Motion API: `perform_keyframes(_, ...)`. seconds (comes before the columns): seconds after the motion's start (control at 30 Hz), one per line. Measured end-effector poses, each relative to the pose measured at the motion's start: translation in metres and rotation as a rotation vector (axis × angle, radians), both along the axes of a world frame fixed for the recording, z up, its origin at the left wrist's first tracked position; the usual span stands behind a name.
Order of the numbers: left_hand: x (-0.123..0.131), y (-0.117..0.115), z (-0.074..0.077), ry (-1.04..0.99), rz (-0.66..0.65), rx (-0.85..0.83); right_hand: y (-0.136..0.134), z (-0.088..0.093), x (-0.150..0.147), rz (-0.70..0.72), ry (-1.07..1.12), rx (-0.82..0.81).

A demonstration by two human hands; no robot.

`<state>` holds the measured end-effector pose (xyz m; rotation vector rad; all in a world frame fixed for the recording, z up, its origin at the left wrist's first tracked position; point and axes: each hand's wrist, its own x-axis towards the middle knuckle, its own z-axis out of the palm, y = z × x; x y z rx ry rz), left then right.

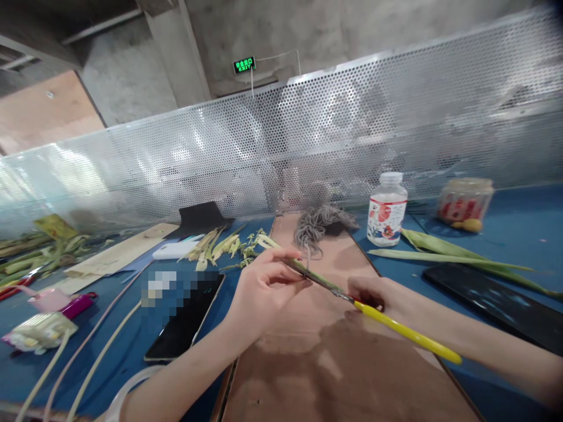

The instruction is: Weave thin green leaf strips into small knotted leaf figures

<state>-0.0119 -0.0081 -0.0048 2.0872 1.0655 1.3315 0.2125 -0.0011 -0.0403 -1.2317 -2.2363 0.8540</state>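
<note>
Left hand (pixel 266 284) pinches a green stem (pixel 323 279) slanting toward the bench (pixel 523 225)'s far edge; right hand (pixel 376 291) grips probable scissors (pixel 398 328) alongside.

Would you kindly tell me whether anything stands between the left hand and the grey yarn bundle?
Nothing visible does: the grey yarn bundle lies beyond the left hand on the brown board, with only a grey strand between.

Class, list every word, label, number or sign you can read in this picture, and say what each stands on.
"安全出口": upper line of the green lit sign high on the wall.
"EXIT": lower line of the same sign.
White-capped bottle: printed label, too blurred to read.
Clear jar: red markings, too blurred to read.
Phone on the right: faint bluish marks, no readable text.
</note>
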Motion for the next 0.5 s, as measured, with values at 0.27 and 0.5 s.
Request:
perform_keyframes(0.27,0.0001,0.001,-0.0005,-0.018,0.001,-0.017,0.0009,-0.0007,-0.0011,-0.014,0.003,0.014)
perform_keyframes(0.5,-0.0008,0.003,-0.0013,-0.002,0.015,-0.014,0.0,0.0007,-0.0015,-0.026,-0.008,0.007)
